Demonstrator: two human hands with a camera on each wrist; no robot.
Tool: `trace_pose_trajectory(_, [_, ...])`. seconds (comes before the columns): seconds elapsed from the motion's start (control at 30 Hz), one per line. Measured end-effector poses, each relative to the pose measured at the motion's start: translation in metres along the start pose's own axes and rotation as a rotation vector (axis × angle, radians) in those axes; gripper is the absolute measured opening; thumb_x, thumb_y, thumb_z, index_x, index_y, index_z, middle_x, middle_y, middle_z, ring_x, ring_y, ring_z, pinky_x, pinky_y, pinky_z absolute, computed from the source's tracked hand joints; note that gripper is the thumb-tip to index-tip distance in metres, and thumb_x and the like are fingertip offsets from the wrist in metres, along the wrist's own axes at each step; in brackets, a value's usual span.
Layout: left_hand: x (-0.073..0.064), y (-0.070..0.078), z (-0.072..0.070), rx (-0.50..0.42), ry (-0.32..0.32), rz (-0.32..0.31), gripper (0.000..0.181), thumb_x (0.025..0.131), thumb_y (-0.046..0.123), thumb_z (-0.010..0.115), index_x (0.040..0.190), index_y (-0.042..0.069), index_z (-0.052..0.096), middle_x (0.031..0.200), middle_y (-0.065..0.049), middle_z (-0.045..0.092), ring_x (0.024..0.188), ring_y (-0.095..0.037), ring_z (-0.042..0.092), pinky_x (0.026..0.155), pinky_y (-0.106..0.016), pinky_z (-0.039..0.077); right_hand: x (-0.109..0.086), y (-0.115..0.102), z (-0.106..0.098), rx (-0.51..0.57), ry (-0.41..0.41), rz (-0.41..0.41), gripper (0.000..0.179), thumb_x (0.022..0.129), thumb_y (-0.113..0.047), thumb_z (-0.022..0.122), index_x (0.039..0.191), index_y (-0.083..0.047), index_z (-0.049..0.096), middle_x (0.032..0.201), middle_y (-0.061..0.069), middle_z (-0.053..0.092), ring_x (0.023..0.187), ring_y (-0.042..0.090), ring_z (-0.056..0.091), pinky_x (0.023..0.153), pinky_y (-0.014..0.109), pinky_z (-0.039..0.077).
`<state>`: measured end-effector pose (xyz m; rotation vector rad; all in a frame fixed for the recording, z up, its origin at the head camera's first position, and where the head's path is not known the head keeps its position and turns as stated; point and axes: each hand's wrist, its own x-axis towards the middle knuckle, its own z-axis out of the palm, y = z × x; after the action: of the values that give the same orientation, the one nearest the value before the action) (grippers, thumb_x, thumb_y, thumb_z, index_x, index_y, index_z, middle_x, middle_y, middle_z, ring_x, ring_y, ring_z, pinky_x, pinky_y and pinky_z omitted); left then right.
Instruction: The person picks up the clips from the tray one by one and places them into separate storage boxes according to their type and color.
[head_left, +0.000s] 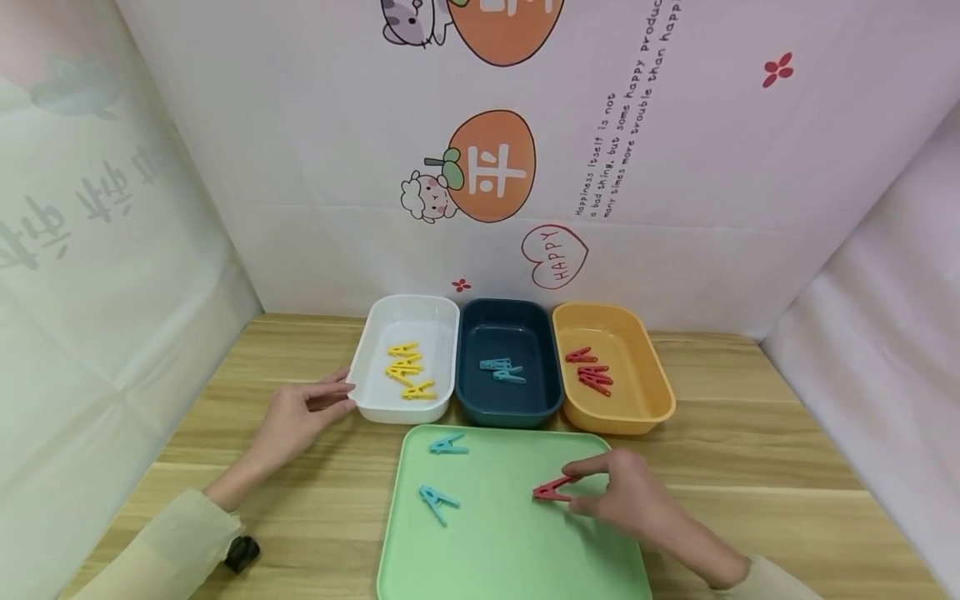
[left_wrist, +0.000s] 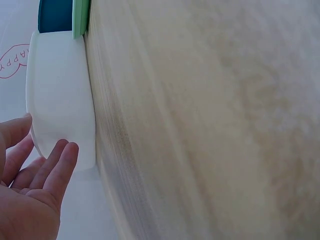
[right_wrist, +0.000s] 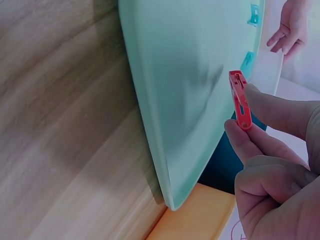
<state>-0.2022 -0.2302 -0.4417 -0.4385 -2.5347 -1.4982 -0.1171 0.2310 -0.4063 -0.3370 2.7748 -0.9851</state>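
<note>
Between the thumb and fingertips of my right hand (head_left: 633, 496) is a red clothespin (head_left: 552, 490), pinched by its handle ends above the green tray (head_left: 510, 550). The right wrist view shows the same red clothespin (right_wrist: 241, 100) with the tray behind it. My left hand (head_left: 300, 421) rests its fingertips at the near left side of the white bin (head_left: 401, 414), fingers fairly straight. In the left wrist view, the thumb is by the bin's rim and two fingers (left_wrist: 64, 162) lie along its outer wall. Two blue clothespins (head_left: 448, 444) lie on the tray's left part.
Several yellow clothespins (head_left: 405, 367) lie in the white bin. Beside it, a dark blue bin (head_left: 510, 414) holds blue clothespins (head_left: 502, 371), and a yellow-orange bin (head_left: 652, 400) holds several red ones (head_left: 592, 375). A printed cloth (head_left: 337, 167) hangs behind the wooden table (head_left: 750, 450).
</note>
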Motion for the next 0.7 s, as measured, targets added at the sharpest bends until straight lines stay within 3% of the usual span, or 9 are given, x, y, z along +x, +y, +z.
trace_pose_trajectory(0.2, [0.0, 0.001, -0.001, 0.006, 0.002, 0.004, 0.03, 0.094, 0.011, 0.082, 0.119, -0.005, 0.077, 0.141, -0.018, 0.064, 0.111, -0.033, 0.073, 0.081, -0.017, 0.058, -0.003, 0.003, -0.006, -0.009, 0.031, 0.009, 0.037, 0.075, -0.015, 0.096, 0.11, -0.013, 0.085, 0.099, -0.005, 0.08, 0.104, 0.024, 0.068, 0.085, 0.046, 0.057])
trace_pose_trajectory(0.37, [0.001, 0.0, 0.001, 0.013, 0.003, 0.008, 0.029, 0.094, 0.011, 0.083, 0.118, -0.004, 0.078, 0.14, -0.017, 0.064, 0.11, -0.031, 0.073, 0.08, -0.017, 0.059, -0.006, 0.005, -0.011, 0.012, 0.053, 0.03, 0.038, 0.075, -0.017, 0.097, 0.11, -0.012, 0.084, 0.098, -0.005, 0.079, 0.103, 0.023, 0.069, 0.088, 0.048, 0.057])
trace_pose_trajectory(0.7, [-0.001, 0.0, 0.0, -0.001, 0.001, -0.004, 0.03, 0.095, 0.013, 0.082, 0.119, -0.003, 0.077, 0.142, -0.016, 0.063, 0.111, -0.031, 0.073, 0.081, -0.017, 0.059, -0.008, 0.005, -0.031, 0.084, 0.022, 0.001, 0.039, 0.079, -0.017, 0.095, 0.114, -0.006, 0.082, 0.101, -0.001, 0.08, 0.107, 0.027, 0.069, 0.082, 0.042, 0.059])
